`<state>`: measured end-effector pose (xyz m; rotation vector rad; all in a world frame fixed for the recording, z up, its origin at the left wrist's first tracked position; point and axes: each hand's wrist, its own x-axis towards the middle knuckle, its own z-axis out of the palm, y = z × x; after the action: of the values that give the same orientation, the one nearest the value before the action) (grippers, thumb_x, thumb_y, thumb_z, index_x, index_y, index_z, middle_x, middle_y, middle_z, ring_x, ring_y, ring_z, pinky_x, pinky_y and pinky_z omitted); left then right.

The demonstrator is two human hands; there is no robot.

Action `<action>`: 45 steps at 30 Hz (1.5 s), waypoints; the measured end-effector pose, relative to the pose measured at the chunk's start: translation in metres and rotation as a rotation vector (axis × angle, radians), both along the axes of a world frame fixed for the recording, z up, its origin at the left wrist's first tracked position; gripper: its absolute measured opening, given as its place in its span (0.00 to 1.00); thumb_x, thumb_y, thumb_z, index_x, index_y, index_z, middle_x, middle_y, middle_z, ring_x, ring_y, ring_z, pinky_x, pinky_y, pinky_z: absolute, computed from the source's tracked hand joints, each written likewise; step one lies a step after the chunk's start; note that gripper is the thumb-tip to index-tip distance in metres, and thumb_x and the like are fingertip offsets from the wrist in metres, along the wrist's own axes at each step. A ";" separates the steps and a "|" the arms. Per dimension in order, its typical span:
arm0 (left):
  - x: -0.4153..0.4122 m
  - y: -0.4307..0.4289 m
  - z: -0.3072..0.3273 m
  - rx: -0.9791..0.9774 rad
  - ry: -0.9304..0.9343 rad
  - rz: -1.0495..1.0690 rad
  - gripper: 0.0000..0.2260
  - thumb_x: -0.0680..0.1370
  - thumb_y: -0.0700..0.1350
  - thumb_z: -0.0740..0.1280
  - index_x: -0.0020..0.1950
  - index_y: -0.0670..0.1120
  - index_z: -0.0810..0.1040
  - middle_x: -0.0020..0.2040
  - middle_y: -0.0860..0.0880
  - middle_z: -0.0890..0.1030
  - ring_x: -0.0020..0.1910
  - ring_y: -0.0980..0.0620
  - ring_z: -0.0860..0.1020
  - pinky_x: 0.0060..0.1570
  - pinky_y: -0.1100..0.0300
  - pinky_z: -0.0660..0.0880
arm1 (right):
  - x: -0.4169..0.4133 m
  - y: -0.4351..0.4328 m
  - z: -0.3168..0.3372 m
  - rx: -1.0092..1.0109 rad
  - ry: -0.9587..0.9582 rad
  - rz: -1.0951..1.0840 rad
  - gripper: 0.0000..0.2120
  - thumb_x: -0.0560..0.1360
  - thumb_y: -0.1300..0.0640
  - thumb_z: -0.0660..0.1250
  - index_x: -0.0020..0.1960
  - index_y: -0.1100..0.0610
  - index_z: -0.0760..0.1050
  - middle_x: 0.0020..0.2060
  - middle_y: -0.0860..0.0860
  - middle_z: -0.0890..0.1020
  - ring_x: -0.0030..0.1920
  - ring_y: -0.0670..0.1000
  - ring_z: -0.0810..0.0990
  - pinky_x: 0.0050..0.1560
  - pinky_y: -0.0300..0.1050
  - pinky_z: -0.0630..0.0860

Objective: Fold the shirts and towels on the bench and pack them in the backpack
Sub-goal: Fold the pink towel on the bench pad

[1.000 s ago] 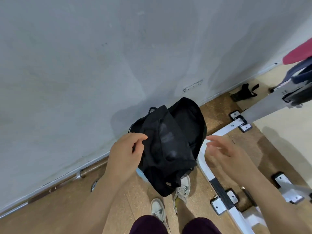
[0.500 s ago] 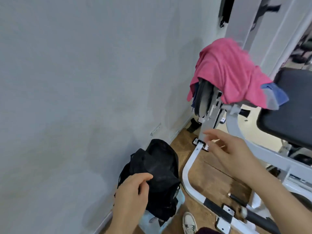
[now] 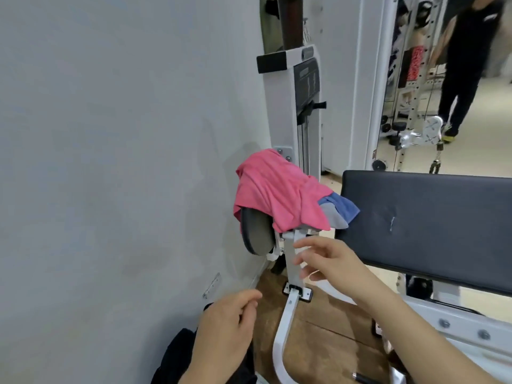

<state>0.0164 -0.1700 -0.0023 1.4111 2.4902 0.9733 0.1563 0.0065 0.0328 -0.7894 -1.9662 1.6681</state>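
Two hands are in view, neither visibly holding anything. Left hand (image 3: 227, 331) is low in the picture with fingers loosely curled, above the black backpack (image 3: 177, 358), which sits by the grey wall (image 3: 110, 134); contact between them cannot be confirmed. Right hand (image 3: 329, 261) is extended, fingers spread and relaxed, just below the cloth pile and apart from it. Pink shirt (image 3: 279, 195) lies unfolded, draped over the roller pad (image 3: 256, 234) at the left end of the black padded counter (image 3: 426, 223). Blue towel (image 3: 343, 207) and grey cloth (image 3: 335, 219) protrude from under its right edge, overlapping the counter's end. White frame tube (image 3: 285, 328) curves over the wood floor (image 3: 318, 342).
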 end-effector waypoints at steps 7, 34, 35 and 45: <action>0.036 0.135 -0.015 -0.024 0.068 -0.001 0.14 0.80 0.42 0.61 0.62 0.54 0.78 0.54 0.65 0.71 0.50 0.70 0.67 0.51 0.82 0.58 | 0.020 0.121 -0.034 0.027 -0.072 0.060 0.14 0.79 0.60 0.63 0.61 0.45 0.74 0.57 0.45 0.79 0.51 0.44 0.79 0.45 0.37 0.76; -0.045 0.247 0.116 0.792 -1.029 -0.037 0.08 0.70 0.42 0.67 0.46 0.41 0.80 0.38 0.46 0.83 0.36 0.51 0.80 0.37 0.59 0.79 | -0.080 0.198 -0.012 0.385 0.023 0.158 0.46 0.72 0.49 0.72 0.79 0.45 0.44 0.64 0.43 0.72 0.58 0.44 0.73 0.57 0.44 0.73; -0.048 0.245 0.118 0.794 -1.044 -0.040 0.08 0.71 0.43 0.66 0.46 0.41 0.79 0.39 0.46 0.82 0.37 0.50 0.80 0.36 0.59 0.79 | -0.091 0.192 0.005 0.323 0.091 0.189 0.46 0.72 0.53 0.72 0.79 0.43 0.45 0.61 0.39 0.73 0.57 0.45 0.76 0.57 0.44 0.74; -0.089 0.198 0.092 0.674 -0.725 0.114 0.19 0.71 0.40 0.74 0.61 0.48 0.77 0.52 0.52 0.81 0.51 0.53 0.80 0.49 0.58 0.79 | -0.166 0.180 0.086 -0.052 0.220 0.182 0.15 0.77 0.69 0.56 0.41 0.60 0.80 0.34 0.54 0.78 0.37 0.50 0.74 0.36 0.42 0.69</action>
<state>-0.0725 0.0277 0.0892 0.7723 1.7704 2.0274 -0.0097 0.1861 0.1190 -0.4322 -1.8940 1.8302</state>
